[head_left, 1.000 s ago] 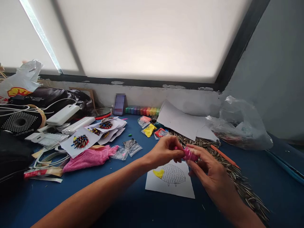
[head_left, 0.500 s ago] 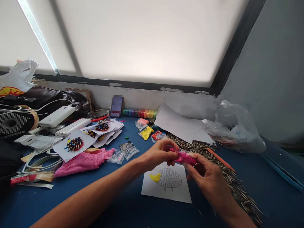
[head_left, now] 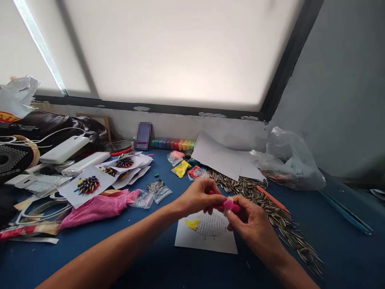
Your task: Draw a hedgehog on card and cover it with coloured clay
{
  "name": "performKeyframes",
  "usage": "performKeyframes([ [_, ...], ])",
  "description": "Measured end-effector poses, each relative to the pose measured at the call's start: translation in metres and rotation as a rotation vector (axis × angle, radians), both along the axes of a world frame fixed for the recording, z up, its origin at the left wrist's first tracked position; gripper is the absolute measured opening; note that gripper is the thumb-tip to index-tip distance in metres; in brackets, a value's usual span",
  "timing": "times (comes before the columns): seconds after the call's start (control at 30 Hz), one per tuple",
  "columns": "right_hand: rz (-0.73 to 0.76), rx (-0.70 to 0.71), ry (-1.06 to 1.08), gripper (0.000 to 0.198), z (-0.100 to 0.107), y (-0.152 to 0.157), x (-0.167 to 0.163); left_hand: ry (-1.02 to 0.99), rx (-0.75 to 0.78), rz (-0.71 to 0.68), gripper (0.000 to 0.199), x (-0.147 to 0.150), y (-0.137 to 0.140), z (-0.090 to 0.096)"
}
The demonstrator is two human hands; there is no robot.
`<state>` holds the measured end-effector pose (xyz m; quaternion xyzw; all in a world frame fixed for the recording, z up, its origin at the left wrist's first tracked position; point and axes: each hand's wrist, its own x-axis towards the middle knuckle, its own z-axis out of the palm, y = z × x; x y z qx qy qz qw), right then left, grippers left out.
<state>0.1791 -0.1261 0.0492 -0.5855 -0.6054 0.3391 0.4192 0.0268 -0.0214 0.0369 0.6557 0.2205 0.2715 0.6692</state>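
a shiny, bright pink packet [head_left: 231,205] sits between the left hand [head_left: 200,196] and right hand [head_left: 255,226], both pinched narrow on it. its long axis runs roughly level, from left fingertips to right; the fingers partly hide its ends. below the hands, a white sheet [head_left: 183,240] shows its near edge. striped seeds [head_left: 275,216] border the right hand; blue tabletop [head_left: 144,257] stretches below the left.

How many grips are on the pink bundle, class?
2: the left grip has the pink bundle at its left side, the right grip at its right. No others show.
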Motion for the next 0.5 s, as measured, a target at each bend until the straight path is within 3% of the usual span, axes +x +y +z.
performKeyframes([
  [0.07,-0.029,0.018,-0.007,0.02,0.004,-0.001,0.003,-0.012,0.039,-0.016,0.039,-0.004,0.003,0.006],
  [0.2,-0.074,0.027,0.027,0.027,0.008,-0.002,0.008,-0.04,-0.059,-0.097,0.036,-0.011,0.006,0.019],
  [0.5,0.103,-0.071,0.095,0.021,0.006,-0.002,-0.001,0.013,-0.051,-0.059,0.04,-0.005,-0.002,0.014],
])
